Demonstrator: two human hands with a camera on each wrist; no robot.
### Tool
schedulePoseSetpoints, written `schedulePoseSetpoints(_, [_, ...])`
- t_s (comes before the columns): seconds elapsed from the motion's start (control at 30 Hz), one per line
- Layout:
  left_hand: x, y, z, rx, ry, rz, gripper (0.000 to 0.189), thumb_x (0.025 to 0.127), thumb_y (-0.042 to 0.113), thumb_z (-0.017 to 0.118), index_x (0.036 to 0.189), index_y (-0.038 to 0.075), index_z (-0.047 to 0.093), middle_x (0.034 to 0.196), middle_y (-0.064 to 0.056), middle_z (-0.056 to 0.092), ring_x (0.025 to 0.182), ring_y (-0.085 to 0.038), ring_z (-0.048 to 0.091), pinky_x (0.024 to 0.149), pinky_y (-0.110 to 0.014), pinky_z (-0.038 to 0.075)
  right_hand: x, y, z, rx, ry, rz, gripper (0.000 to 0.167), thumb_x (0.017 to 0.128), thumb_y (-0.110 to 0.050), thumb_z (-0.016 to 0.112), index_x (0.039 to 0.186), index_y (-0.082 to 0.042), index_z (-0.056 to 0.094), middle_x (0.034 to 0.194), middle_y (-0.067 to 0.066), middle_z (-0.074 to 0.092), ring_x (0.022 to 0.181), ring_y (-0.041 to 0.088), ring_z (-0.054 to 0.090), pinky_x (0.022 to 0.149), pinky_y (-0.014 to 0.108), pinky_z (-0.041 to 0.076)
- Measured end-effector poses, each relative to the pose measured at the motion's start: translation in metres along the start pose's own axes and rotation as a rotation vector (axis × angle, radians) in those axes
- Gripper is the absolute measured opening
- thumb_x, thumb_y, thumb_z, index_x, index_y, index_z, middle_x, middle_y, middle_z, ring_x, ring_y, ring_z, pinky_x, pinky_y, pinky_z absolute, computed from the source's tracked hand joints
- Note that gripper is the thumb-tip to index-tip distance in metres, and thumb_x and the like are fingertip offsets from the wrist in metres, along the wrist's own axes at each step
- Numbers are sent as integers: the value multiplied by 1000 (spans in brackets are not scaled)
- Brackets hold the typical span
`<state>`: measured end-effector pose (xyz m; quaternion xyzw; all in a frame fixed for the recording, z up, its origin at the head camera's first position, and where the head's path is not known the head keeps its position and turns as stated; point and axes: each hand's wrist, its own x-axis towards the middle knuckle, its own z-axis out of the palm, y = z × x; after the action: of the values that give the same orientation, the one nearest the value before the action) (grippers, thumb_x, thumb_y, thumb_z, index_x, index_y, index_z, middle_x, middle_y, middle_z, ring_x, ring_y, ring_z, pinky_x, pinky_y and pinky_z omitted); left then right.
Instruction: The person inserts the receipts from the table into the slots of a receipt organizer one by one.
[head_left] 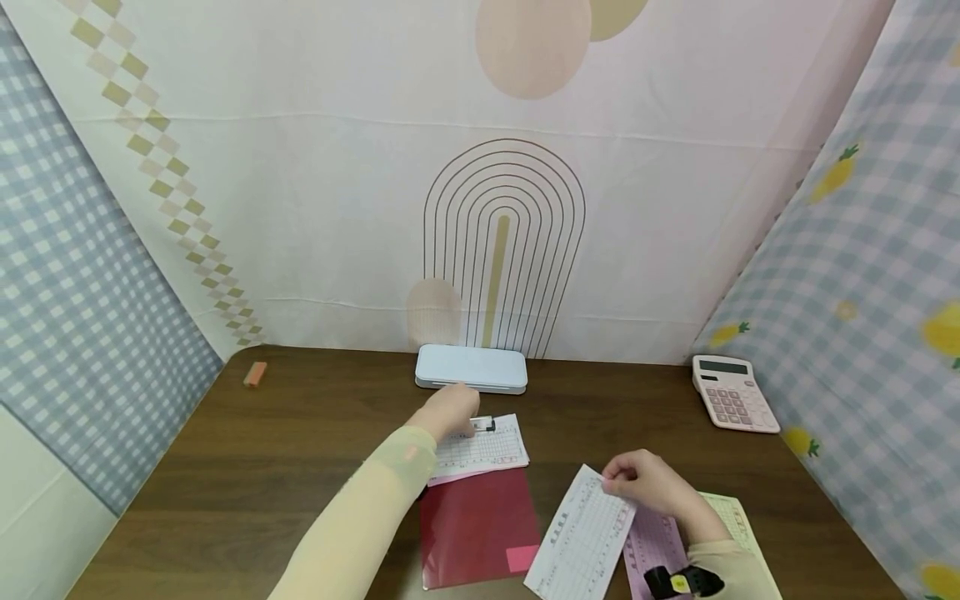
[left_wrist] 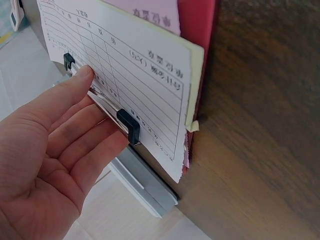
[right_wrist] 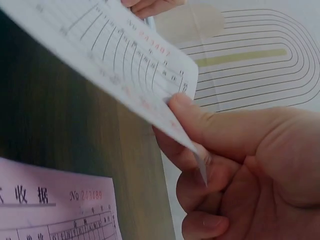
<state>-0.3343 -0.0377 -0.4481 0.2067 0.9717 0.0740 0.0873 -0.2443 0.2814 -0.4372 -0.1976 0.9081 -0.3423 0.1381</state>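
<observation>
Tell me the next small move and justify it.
Probably move the white slip leftward to the paper stack: the right hand pinches that slip to the stack's right, while the left hand holds the clip on the stack.

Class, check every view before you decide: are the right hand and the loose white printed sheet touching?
Touching. The right wrist view shows it plainly: the right hand pinches the white sheet by its edge between thumb and finger.
</observation>
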Motion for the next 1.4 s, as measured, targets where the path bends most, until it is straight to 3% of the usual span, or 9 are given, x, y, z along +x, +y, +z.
schedulePoseSetpoints(0.1, [1,0,0,8,-2,2,15,76,19,79,75,12,65,73,4,60,69,-12,52,67,-28,47,3,0,2,50,-3,1,13,86,-16,68,89,-3,68,74,0,61,65,4,51,59,22,43])
schedulePoseSetpoints(0.37, [1,0,1,11,-2,4,16,76,19,79,72,13,65,71,5,59,68,-11,52,66,-28,46,14,-7,15,260,68,151,29,87,-24,68,99,3,67,71,-1,59,63,9,48,54,24,41])
schedulePoseSetpoints(0.6, [0,1,0,2,8,2,15,75,18,79,73,13,66,70,5,60,66,-11,51,65,-27,46,24,-11,27,286,136,198,32,87,-23,68,101,6,68,75,0,64,59,9,48,52,23,39])
schedulePoseSetpoints(0.73, [-1,2,0,4,15,9,16,75,18,80,72,12,65,70,5,60,66,-11,51,65,-27,46,30,-12,34,323,164,245,32,87,-23,68,102,5,68,68,-2,60,48,8,36,44,21,30])
schedulePoseSetpoints(1.03, [-1,0,-2,3,-2,5,14,76,19,79,80,12,68,77,3,63,74,-13,55,71,-29,48,43,-22,52,416,266,333,26,86,-19,67,99,4,68,58,-4,50,45,8,31,42,21,28])
schedulePoseSetpoints(1.4, [-1,-1,-2,-3,-17,15,12,76,19,79,77,13,68,78,4,63,73,-13,54,70,-29,48,60,-34,73,476,305,336,18,88,-15,64,95,2,65,61,-2,51,44,8,33,41,22,29])
